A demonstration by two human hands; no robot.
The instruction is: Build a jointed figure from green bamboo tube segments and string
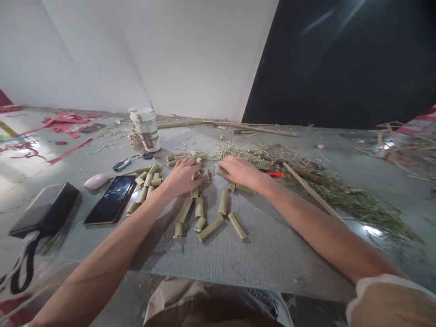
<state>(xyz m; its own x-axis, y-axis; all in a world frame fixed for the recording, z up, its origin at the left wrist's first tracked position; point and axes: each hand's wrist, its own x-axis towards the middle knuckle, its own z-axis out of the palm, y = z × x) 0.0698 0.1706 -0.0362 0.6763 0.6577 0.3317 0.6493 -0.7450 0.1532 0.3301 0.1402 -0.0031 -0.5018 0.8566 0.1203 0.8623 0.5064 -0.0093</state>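
Short green cut stalk pieces, hollow like bamboo, lie about on a grey board (272,254). My left hand (184,177) is palm down over the upper pieces, its thumb and fingers closed around a small stalk piece (195,175). Facing it, my right hand (238,170) has curled fingers on another stalk piece (220,171), mostly hidden under them. Between my forearms lie several loose pieces, among them a long stalk piece (210,228) and a split-looking one (237,226). A cluster of stalk pieces (149,181) sits left of my left wrist.
On the left are a phone (111,200), a pink mouse-shaped object (96,181) and a black power bank (46,209) with a cable. A white bucket (146,129) stands behind. Rightward lie a red-and-black cutter (274,173), a wooden handle (309,190) and green shavings (361,204).
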